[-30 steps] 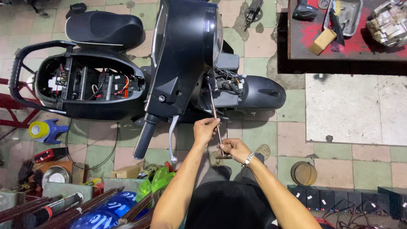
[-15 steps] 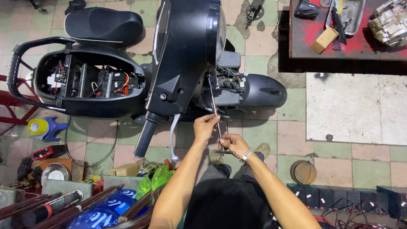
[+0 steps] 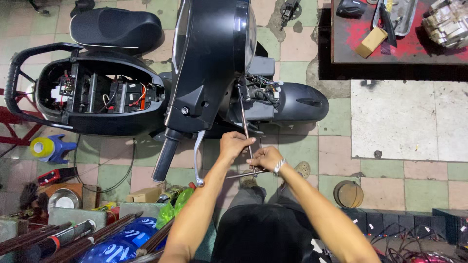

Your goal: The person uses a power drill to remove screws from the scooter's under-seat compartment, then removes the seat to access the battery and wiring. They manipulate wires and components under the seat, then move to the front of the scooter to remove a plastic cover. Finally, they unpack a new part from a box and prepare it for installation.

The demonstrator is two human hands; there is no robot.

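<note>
there is a single view, from a camera worn on the person's head, looking almost straight down over both forearms to the tiled floor [image 3: 390,185]. it sits high enough to take in the whole black scooter [image 3: 204,73], lying crosswise, and the workbench [image 3: 390,48] corner at upper right.

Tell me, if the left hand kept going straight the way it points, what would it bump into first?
The left hand grips a long metal rod and points up toward the scooter. Going straight on, it would probably meet the black front body panel by the exposed wiring first, though depth is hard to judge.
</note>
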